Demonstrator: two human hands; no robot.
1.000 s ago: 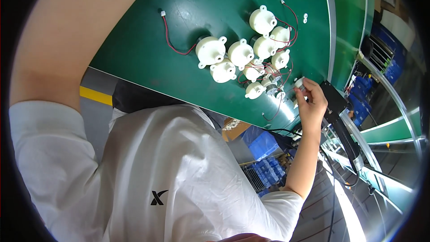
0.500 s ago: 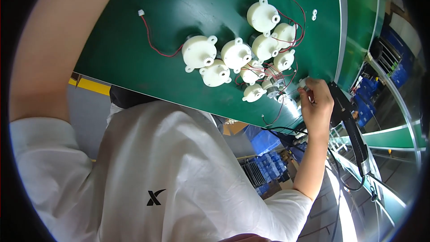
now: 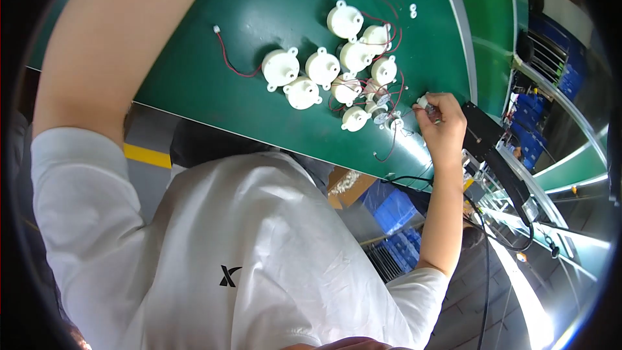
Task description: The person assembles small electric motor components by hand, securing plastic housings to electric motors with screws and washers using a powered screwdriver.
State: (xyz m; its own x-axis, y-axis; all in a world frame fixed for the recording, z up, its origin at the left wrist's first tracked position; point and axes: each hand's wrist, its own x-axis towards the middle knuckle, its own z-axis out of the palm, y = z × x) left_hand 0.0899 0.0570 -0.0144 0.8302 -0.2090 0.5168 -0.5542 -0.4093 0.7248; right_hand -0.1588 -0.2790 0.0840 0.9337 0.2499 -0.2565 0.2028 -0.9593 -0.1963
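My right hand is closed at the right part of the green table. Its thumb and fingers pinch a small motor with a white end, partly hidden by the fingers. Left of that hand lie several cream round gear motors, with mounting ears and small toothed gears. Thin red and black wires run from them, some tangled, some ending in white plugs. A few bare silver motors sit nearest the hand. My left forearm reaches past the upper edge; its hand is out of view.
Two small white round pieces lie near the table's metal rail. A black jointed arm with cables stands just right of my right hand. Below the table edge are a cardboard box and blue crates.
The whole view has shifted, so the table and motors appear further left. My right hand keeps its pinch on the small motor, and more of the motor shows between the fingers.
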